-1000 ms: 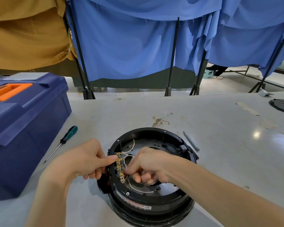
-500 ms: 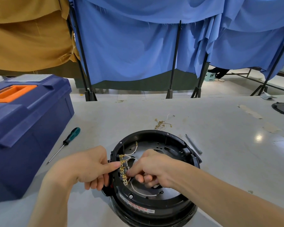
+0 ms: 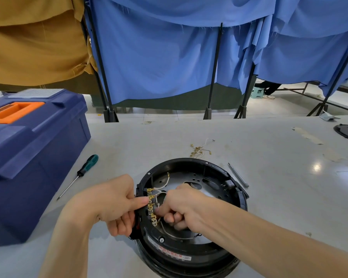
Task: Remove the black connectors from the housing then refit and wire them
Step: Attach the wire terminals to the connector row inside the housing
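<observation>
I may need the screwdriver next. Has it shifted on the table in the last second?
No. The screwdriver lies at the same spot and angle beside the blue toolbox; only the camera view shifted.

A black housing (image 3: 179,163) with a silvery plate (image 3: 181,178) inside carries a black connector (image 3: 139,190), a row of brass-coloured terminals (image 3: 151,208) and white wires (image 3: 162,185). Its label (image 3: 173,255) is red and white. On the pale grey bench (image 3: 269,197) are a navy toolbox (image 3: 38,149) with an orange handle (image 3: 14,112) and a green-and-black-handled screwdriver (image 3: 90,163). Blue curtains (image 3: 159,57) and an ochre cloth (image 3: 34,47) hang behind.
</observation>
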